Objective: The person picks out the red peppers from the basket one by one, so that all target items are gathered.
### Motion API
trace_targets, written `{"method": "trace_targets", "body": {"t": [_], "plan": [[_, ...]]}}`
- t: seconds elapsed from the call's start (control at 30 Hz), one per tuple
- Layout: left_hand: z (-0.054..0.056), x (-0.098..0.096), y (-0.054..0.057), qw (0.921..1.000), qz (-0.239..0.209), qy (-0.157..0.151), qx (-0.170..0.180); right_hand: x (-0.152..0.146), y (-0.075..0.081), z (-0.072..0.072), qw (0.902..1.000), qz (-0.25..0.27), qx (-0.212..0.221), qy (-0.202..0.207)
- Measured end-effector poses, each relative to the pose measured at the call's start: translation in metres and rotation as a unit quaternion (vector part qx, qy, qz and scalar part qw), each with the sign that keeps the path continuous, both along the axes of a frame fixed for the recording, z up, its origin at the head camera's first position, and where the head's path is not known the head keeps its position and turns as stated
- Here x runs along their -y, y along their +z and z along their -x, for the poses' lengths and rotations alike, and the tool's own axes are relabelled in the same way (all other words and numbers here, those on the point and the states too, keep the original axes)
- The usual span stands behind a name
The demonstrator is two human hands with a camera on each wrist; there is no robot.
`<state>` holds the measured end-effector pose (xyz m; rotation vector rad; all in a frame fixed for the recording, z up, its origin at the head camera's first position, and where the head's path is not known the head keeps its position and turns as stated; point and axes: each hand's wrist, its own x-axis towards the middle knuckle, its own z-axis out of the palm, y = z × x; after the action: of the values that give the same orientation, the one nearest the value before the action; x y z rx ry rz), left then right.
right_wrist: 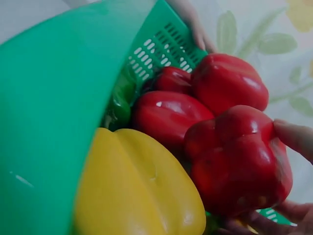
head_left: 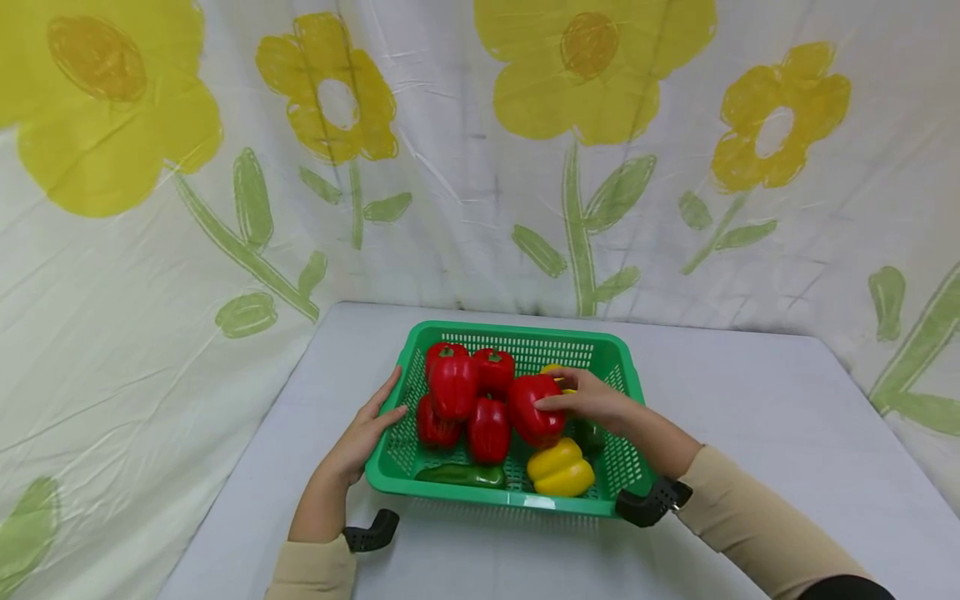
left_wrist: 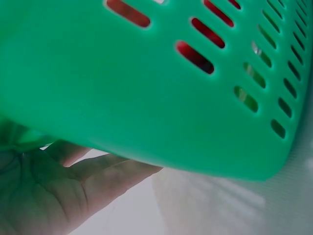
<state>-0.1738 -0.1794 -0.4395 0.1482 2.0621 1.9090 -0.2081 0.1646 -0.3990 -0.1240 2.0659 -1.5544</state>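
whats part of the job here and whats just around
Job, likely:
right hand
red pepper it holds
green basket
left hand at its rim
other red peppers, yellow peppers, long green pepper inside

Just setting:
flowered backdrop
white table

Backdrop: one white sheet (head_left: 450, 258), creased, slightly glossy, hung behind the table and visible at both sides. Printed decoration: we count four yellow blooms (head_left: 596, 100), two large with orange centres, two smaller with white; green stems (head_left: 577, 225) and leaves (head_left: 251, 198). Furniture: one pale, smooth-topped table (head_left: 750, 408), far corners rounded. Light: we note it soft, shadows faint.
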Motion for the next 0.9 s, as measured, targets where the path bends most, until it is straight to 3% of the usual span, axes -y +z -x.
{"method": "trace_targets", "body": {"t": [0.43, 0.9], "plan": [[-0.0005, -0.0011, -0.0006, 0.9999, 0.004, 0.013, 0.002, 0.0082, -0.0059, -0.0034, 0.9965, 0.015, 0.070, 0.043], [-0.0017, -0.0009, 0.0017, 0.9999, 0.010, 0.004, -0.002, 0.0066, -0.0076, -0.0022, 0.9947, 0.048, 0.077, 0.048]]}}
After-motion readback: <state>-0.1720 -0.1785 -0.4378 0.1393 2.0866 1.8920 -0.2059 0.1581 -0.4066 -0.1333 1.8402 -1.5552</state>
